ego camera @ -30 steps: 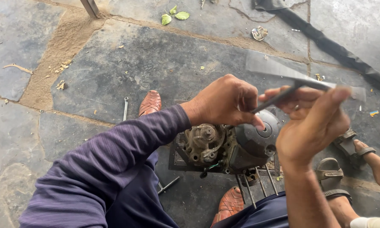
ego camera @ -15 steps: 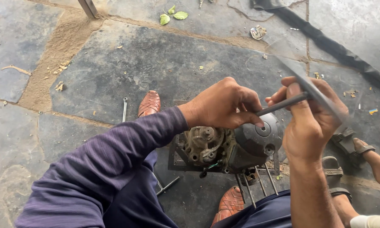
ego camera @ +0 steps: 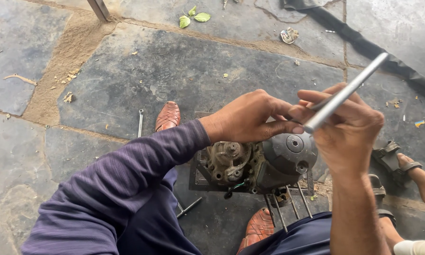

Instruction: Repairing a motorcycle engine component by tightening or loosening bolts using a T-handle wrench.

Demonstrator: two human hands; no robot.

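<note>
The dirty engine (ego camera: 257,165) sits on a metal stand on the stone floor (ego camera: 141,71), between the person's shoes. The left hand (ego camera: 248,118) rests above it, its fingers curled. The right hand (ego camera: 347,130) fingers grip a grey metal rod (ego camera: 347,92), tilted upward.

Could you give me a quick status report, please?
Left hand resting on engine. Right hand gripping metal rod above it. Nothing in the way.
</note>
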